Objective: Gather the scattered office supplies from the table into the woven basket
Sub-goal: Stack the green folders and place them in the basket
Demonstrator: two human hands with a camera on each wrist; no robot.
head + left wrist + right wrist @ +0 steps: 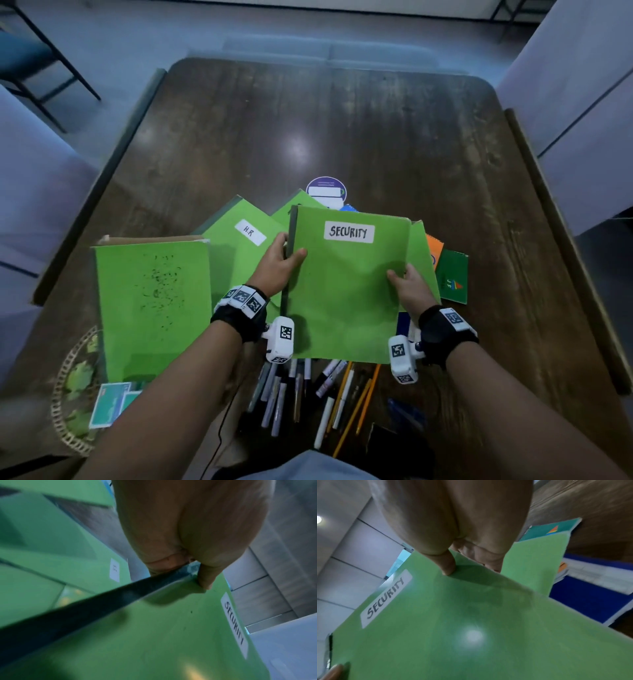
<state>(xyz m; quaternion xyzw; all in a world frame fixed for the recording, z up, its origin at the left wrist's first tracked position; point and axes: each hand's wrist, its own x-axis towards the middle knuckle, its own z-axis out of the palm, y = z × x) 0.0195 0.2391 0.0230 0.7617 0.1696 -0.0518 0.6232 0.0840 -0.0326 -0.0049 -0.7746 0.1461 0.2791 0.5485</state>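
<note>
SECURITY folder [346,291]: held above counter [376,137]; left hand [279,262] grips spine edge, right hand [407,286] pinches right edge. Pens [308,394] near, under it; basket [65,394] near left w/ a green folder [154,301] in it.

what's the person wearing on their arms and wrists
Both forearms are bare, with no sleeves in view. Each wrist carries a black band: the left band and the right band. Each band is topped by white blocks printed with black-and-white square codes. A white camera box with the same kind of code hangs at each wrist's inner side, left and right. No rings or gloves show.
</note>
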